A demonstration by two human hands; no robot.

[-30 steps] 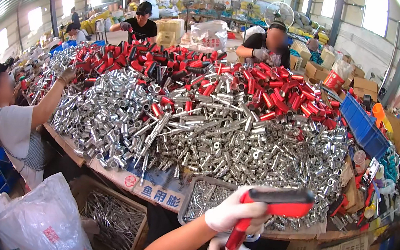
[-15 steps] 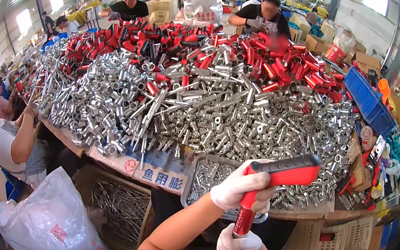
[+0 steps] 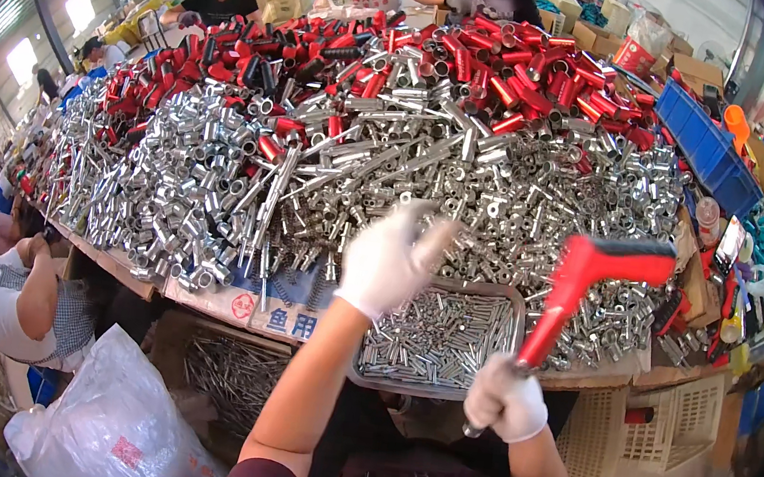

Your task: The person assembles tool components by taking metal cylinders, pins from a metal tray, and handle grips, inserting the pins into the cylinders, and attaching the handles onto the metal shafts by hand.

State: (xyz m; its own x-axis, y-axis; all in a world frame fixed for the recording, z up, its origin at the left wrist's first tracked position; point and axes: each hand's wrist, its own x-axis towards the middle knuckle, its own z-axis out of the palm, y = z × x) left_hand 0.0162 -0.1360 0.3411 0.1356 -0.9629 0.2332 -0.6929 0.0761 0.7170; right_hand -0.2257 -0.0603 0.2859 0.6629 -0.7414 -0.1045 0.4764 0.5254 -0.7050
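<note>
My right hand [image 3: 507,402], in a white glove, is closed round the metal lower end of a red pistol-shaped tool [image 3: 568,295] with a black-backed handle. The tool stands tilted, its handle up and pointing right. A short metal end sticks out below my fist. My left hand [image 3: 391,261], also gloved in white, is off the tool, with its fingers apart and blurred by motion. It hovers over the near edge of a heap of small metal fittings [image 3: 485,218]. Below and between the hands lies a clear tray [image 3: 512,326] full of small metal pins.
Red handles and tubes [image 3: 524,94] cover the far side of the heap. A blue crate [image 3: 708,150] stands at the right. Below the table are a box of thin rods [image 3: 236,378] and a white sack [image 3: 117,411]. Co-workers sit at the far side and left.
My left hand has let go of the tool's handle and moved left over the fittings. My right hand has moved up and right with the tool. The view has shifted.
</note>
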